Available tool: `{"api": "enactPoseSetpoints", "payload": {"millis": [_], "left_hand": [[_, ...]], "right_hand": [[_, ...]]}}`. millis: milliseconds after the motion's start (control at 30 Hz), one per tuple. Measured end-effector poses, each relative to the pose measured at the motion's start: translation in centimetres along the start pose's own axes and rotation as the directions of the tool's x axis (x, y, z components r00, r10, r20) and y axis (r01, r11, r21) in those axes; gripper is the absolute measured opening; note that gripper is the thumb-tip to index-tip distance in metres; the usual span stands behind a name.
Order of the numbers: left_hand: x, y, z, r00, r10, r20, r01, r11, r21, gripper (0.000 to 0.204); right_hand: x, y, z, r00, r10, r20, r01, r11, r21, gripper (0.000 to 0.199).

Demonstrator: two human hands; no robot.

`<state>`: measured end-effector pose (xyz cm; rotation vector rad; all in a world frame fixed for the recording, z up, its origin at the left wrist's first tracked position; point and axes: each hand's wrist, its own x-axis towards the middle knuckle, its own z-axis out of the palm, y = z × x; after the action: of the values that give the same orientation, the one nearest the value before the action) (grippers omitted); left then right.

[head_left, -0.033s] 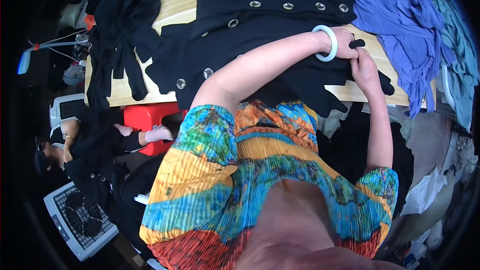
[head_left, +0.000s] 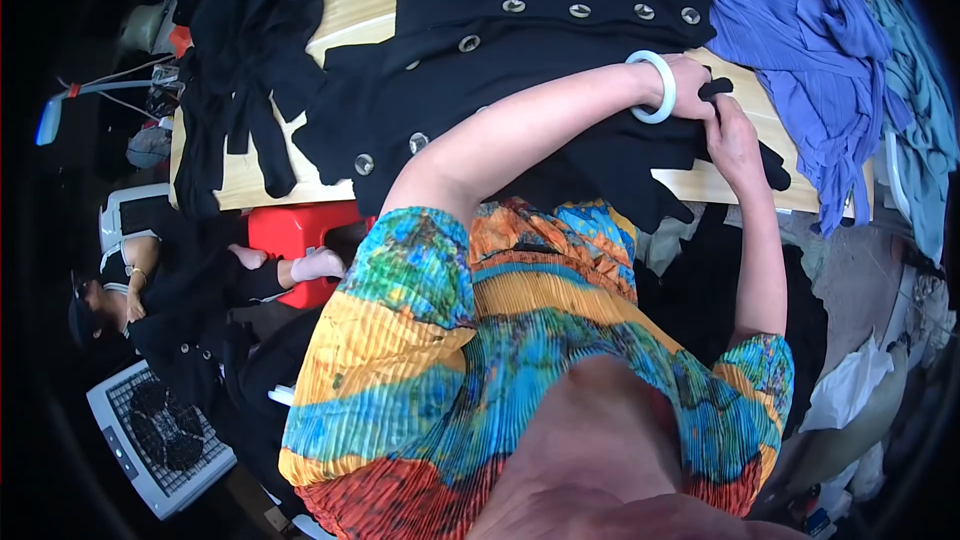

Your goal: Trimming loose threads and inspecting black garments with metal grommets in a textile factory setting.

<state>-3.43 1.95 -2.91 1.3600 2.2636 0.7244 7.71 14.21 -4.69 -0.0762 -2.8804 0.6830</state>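
Observation:
A black garment (head_left: 560, 70) with a row of large ringed buttons lies across the table in front of me. My left hand (head_left: 688, 86), with a pale bangle (head_left: 652, 87) at its wrist, reaches to the right and closes on a narrow black fabric strip (head_left: 716, 88), whose end sticks out past the fingers. My right hand (head_left: 736, 143) meets it from the near right, fingertips pinched together against the left fingers at the same strip. Part of what the fingertips hold is hidden. Below the right hand, another dark cloth end (head_left: 773, 168) lies on the wood.
The wooden table (head_left: 355, 0) carries more black clothing (head_left: 255, 50) at left, and blue-purple (head_left: 790, 50) and teal fabric (head_left: 915, 100) at right. Near left are a red stool (head_left: 290, 230), a seated person (head_left: 140, 270) and a fan (head_left: 168, 430).
The view has shifted very slightly. Both hands stay together at the black fabric strip, and the right fingertips have moved a little.

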Motion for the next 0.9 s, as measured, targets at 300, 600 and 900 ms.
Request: {"api": "enactPoseSetpoints", "payload": {"millis": [300, 600, 900], "left_hand": [[-1.0, 0.8, 1.6, 0.982, 0.01, -0.188, 0.016, 0.991, 0.136, 0.025], [-2.1, 1.3, 1.3, 0.95, 0.193, -0.246, -0.17, 0.979, 0.112, 0.03], [-3.3, -0.4, -2.0, 0.957, 0.177, -0.23, -0.25, 0.904, -0.346, 0.032]], "right_hand": [[0.1, -0.4, -0.1, 0.999, -0.041, 0.033, 0.042, 0.998, -0.036, 0.011], [-0.6, 0.4, -0.7, 0.999, -0.033, -0.032, 0.035, 0.998, 0.043, 0.017], [0.0, -1.7, -4.0, 0.959, -0.003, 0.282, -0.2, 0.699, 0.687, 0.023]]}}
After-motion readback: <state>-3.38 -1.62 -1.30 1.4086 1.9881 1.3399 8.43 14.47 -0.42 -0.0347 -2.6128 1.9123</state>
